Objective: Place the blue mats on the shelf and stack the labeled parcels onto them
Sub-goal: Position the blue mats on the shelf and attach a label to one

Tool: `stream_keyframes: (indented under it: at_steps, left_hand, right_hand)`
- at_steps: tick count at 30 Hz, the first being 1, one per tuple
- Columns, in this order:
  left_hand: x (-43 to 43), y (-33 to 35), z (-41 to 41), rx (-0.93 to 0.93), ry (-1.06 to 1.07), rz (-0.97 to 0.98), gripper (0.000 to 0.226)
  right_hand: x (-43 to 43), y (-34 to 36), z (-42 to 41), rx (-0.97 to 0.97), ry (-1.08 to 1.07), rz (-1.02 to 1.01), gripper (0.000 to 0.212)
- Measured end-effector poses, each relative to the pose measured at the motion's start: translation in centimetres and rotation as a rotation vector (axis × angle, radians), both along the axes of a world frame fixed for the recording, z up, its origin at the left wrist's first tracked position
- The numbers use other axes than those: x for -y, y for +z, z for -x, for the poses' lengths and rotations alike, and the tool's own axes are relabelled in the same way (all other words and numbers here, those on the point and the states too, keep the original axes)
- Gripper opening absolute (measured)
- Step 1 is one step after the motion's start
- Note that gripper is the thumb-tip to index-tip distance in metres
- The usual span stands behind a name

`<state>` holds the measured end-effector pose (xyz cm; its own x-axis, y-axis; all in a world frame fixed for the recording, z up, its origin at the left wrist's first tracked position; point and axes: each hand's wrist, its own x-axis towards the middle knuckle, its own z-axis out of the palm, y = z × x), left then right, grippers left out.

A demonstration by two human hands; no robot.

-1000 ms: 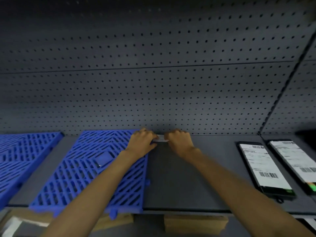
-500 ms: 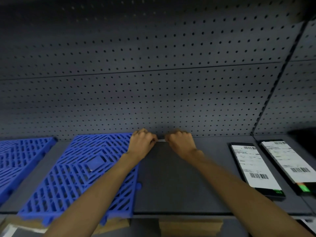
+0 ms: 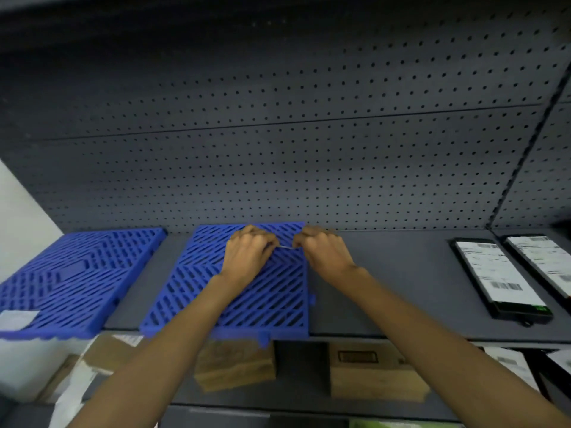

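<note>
Two blue slatted mats lie on the grey shelf (image 3: pixel 386 291): one at the left (image 3: pixel 77 279) and one in the middle (image 3: pixel 265 301). My left hand (image 3: pixel 247 256) and my right hand (image 3: pixel 324 254) hover over the far right part of the middle mat. Both are pinched on the ends of a thin pale strip (image 3: pixel 285 247) stretched between them. Two flat black parcels with white barcode labels lie on the shelf at the right, a nearer one (image 3: pixel 500 273) and a farther one (image 3: pixel 543 261). They rest on bare shelf, not on a mat.
A perforated grey back panel (image 3: pixel 309 165) rises behind the shelf. Cardboard boxes (image 3: pixel 234 362) (image 3: pixel 374 375) stand on the lower shelf, with more labelled parcels (image 3: pixel 509 366) at its right. A white patch (image 3: pixel 17 318) sits on the left mat's near corner.
My hands, still pinching the pale strip, have moved from the bare shelf beside the middle mat's far right corner to above that mat. My view has shifted left and pulled back.
</note>
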<state>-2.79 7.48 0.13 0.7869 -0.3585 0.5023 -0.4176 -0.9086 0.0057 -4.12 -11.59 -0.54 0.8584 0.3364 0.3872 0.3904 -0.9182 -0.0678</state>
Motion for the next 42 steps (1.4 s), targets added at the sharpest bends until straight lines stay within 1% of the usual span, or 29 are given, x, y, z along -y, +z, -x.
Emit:
stream_keyframes:
  at_steps: [4, 6, 8, 11, 12, 16, 22, 27, 29, 34, 37, 42]
  left_hand:
    - [-5.0, 0.3, 3.6, -0.005, 0.02, -0.014, 0.008]
    - [-7.3, 0.2, 5.6, -0.008, 0.009, -0.005, 0.008]
    - [-9.2, -0.2, 7.5, -0.007, -0.002, -0.016, 0.006]
    - [-11.4, -1.2, 10.1, -0.026, -0.014, -0.043, 0.009]
    - [-12.0, -1.5, 10.8, -0.041, -0.015, -0.038, 0.011]
    - [-13.5, -2.3, 13.0, -0.06, -0.017, -0.003, 0.015]
    - [-14.7, -2.7, 15.0, -0.106, 0.002, -0.009, 0.025]
    - [-15.0, -3.0, 16.2, -0.135, -0.006, 0.009, 0.033]
    - [-14.5, -2.7, 16.1, -0.147, -0.018, -0.018, 0.034]
    - [-11.6, -1.9, 15.9, -0.151, -0.073, -0.004, 0.031]
    - [-8.3, -1.7, 15.9, -0.133, -0.132, -0.009, 0.029]
    - [-0.5, -1.0, 16.4, -0.12, -0.202, -0.038, 0.028]
  right_hand:
    - [-4.8, -0.2, 2.4, 0.009, 0.05, -0.041, 0.024]
    - [-6.9, -0.8, 3.9, 0.007, 0.068, -0.048, 0.028]
    - [-8.6, -1.7, 5.7, -0.016, 0.08, -0.037, 0.031]
    - [-10.6, -2.5, 8.3, -0.056, 0.062, 0.01, 0.031]
    - [-11.2, -2.6, 9.1, -0.059, 0.048, 0.023, 0.033]
    - [-12.9, -3.1, 11.8, -0.077, -0.025, 0.0, 0.051]
    - [-13.8, -3.2, 14.3, -0.081, -0.046, 0.009, 0.047]
    - [-13.8, -3.5, 15.7, -0.102, 0.02, 0.017, 0.045]
    - [-13.5, -3.4, 16.0, -0.091, 0.028, 0.001, 0.045]
    - [-10.8, -3.1, 17.6, -0.092, -0.006, -0.049, 0.038]
    - [-6.8, -2.8, 19.2, -0.101, -0.093, -0.041, 0.034]
    - [2.2, -2.1, 21.9, -0.067, -0.269, 0.049, 0.031]
